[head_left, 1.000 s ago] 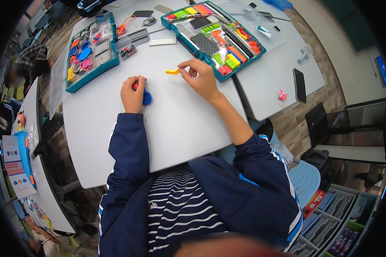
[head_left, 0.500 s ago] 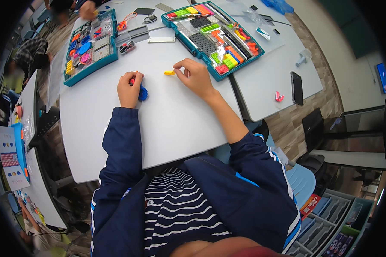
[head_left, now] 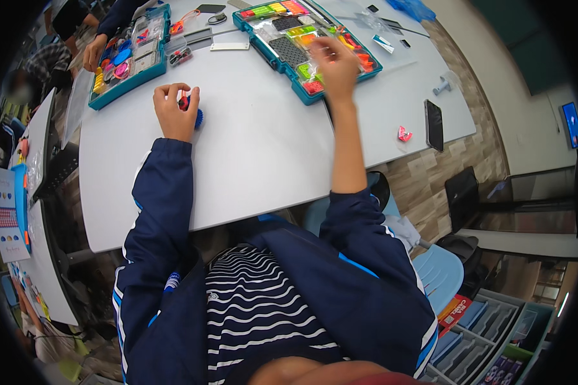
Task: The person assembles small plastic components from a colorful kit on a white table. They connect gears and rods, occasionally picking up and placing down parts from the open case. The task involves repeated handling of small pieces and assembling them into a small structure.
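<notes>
My left hand (head_left: 175, 114) is above the white table (head_left: 257, 154) at its left side. Its fingers are closed round a small piece with red and black parts, and a blue toothed gear (head_left: 199, 119) shows beside the palm. Most of this piece is hidden by the hand. Over the right-hand building-parts case (head_left: 290, 50), teal-edged and full of colourful bricks, plates and beams, my right hand (head_left: 338, 67) is raised. It is blurred, and I cannot make out whether anything is between its fingers.
Another teal case (head_left: 144, 74) of parts stands at the far left, with a co-worker's hand (head_left: 95, 52) at its edge. A small clear box (head_left: 180, 56) and a white strip (head_left: 230, 46) lie between the cases. A phone (head_left: 434, 125) and a pink scrap (head_left: 404, 133) are on the right table.
My right hand has moved up and right from the table to over the right case. The yellow piece at its fingertips no longer shows. My left hand still holds the geared piece.
</notes>
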### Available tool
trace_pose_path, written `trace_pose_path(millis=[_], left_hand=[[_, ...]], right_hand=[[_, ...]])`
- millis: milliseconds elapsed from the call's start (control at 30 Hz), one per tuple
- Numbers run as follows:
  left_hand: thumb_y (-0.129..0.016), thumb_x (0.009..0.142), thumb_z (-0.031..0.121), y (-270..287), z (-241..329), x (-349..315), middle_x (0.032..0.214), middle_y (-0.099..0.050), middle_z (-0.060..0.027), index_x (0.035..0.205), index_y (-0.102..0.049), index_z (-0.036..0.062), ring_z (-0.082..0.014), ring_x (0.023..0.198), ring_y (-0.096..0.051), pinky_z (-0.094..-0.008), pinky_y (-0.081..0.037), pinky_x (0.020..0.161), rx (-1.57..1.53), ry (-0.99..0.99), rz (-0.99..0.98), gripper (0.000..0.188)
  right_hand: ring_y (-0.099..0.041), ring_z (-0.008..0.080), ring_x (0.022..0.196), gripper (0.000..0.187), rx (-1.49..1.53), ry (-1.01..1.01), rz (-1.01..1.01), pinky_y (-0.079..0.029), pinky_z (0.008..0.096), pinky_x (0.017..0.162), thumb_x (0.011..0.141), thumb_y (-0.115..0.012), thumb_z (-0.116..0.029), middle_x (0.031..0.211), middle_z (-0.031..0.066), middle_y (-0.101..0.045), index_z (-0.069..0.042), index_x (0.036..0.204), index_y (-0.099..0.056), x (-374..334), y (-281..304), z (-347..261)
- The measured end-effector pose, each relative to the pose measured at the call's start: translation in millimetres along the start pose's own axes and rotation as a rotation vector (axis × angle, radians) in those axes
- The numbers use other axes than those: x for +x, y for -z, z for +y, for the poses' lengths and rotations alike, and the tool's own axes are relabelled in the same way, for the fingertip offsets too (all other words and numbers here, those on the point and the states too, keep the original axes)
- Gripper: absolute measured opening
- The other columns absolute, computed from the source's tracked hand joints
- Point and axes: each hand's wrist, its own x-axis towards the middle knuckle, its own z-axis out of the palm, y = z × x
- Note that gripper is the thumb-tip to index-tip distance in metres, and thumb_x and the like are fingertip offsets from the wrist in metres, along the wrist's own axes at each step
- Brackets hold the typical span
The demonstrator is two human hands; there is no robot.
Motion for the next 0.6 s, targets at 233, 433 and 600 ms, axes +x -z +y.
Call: trace_pose_path(millis=[233,433,600], left_hand=[[-0.074,0.086,0.025,-7.1,6.0,-7.4,0.117,-0.054,-0.0126,0.105,-0.065,0.0101,-0.0321,0.111,-0.051,-0.0437,-0.042,0.093,0.101,-0.076,-0.095,0.026],[-0.073,0.086,0.024,-9.7,4.3,-7.3,0.121,-0.055,-0.0139,0.105,-0.065,0.0078,-0.0324,0.113,-0.051,-0.0433,-0.043,0.096,0.061,-0.068,-0.099,0.026],[-0.073,0.087,0.023,-10.0,3.0,-8.0,0.121,-0.055,-0.0137,0.104,-0.066,0.0065,-0.0315,0.111,-0.051,-0.0405,-0.044,0.095,0.003,-0.007,-0.133,0.025]], right_hand=[[-0.070,0.0182,0.073,0.014,-0.414,-0.207,0.162,-0.053,0.0315,0.068,0.081,-0.074,-0.018,0.080,0.0066,-0.075,-0.008,0.090,-0.079,64.3,67.8,115.1],[-0.065,0.0259,0.081,0.014,-0.543,-0.250,-0.076,-0.051,0.0407,0.081,0.081,-0.072,-0.021,0.080,0.0055,-0.075,-0.013,0.088,-0.081,74.9,61.6,160.5],[-0.064,0.0254,0.088,0.015,-0.742,-0.088,-0.120,-0.051,0.0401,0.083,0.082,-0.073,-0.025,0.084,0.0043,-0.076,-0.015,0.090,-0.081,70.6,56.5,168.8]])
